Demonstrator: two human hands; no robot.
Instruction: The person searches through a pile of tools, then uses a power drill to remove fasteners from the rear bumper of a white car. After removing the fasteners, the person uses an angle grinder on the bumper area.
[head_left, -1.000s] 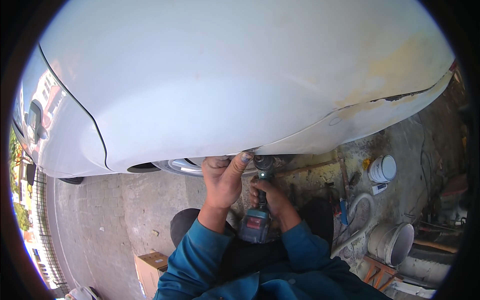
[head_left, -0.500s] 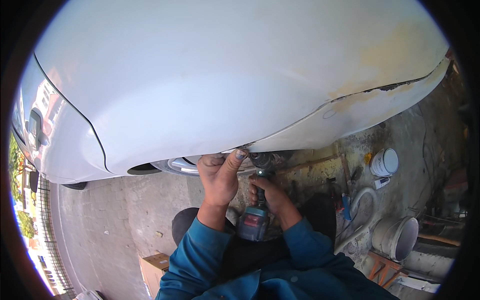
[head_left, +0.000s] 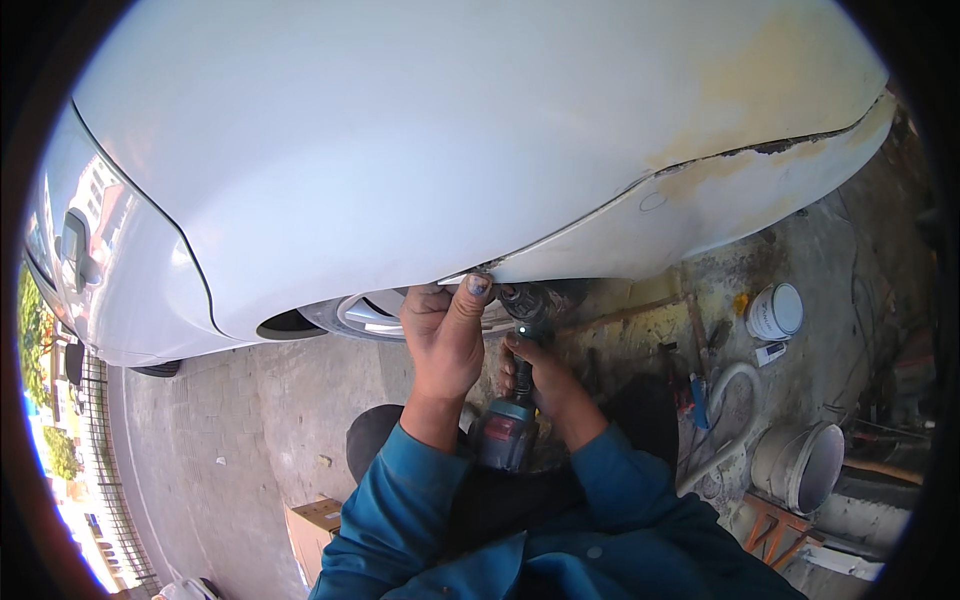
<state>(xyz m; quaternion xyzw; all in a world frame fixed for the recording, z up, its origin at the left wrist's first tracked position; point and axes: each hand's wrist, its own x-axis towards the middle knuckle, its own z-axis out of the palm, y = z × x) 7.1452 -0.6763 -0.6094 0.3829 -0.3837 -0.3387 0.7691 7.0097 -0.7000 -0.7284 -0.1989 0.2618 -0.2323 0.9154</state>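
Observation:
My right hand (head_left: pixel 548 378) is wrapped round the handle of a cordless drill (head_left: pixel 507 432), its battery end low and its front pointing up under the car. My left hand (head_left: pixel 445 340) pinches the lower edge of the white body panel (head_left: pixel 380 170), thumb outside, beside the seam where the panel meets the bumper (head_left: pixel 690 215). Its other fingers curl behind that edge and partly disappear. The drill's nose sits just right of the left thumb; whatever its tip touches is hidden. Behind the left hand shows part of a wheel (head_left: pixel 362 316).
Yellowish filler patches mark the panel at right. On the floor to the right stand a white bucket (head_left: pixel 775 312), a larger tub (head_left: pixel 798 468), a curved pale hose (head_left: pixel 735 425) and a blue-handled tool (head_left: pixel 698 402). A cardboard box (head_left: pixel 312 535) lies at lower left.
The car's lower edge, both hands and the drill sit slightly higher in the picture, as the view has shifted. Both grips look the same.

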